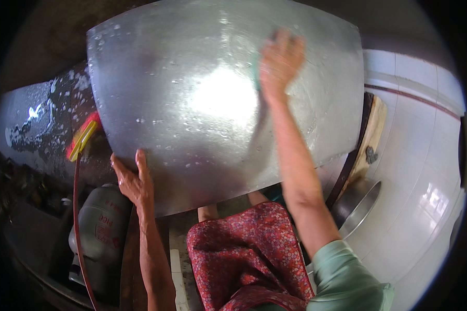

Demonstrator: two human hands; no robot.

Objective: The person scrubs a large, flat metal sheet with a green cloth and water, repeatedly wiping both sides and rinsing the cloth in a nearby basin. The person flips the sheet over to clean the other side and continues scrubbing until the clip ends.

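A large, wet metal sheet (192,150), dotted with droplets and suds, fills the upper middle of the head view. It reflects a bright patch of light. My left hand (135,181) grips its lower left edge, thumb on the top face. High on the right half of the sheet, my right hand (281,62) lies palm down, smeared by motion. A green edge peeks out at its left side, seemingly a scouring pad (256,72) pressed under the palm, mostly hidden.
Left of the sheet, a red and yellow brush (83,137) lies on a wet, sudsy surface (36,114). A grey gas cylinder (101,228) with a red hose (78,217) stands at lower left. A metal basin (355,205) and wooden board (371,132) are by the white tiles at right.
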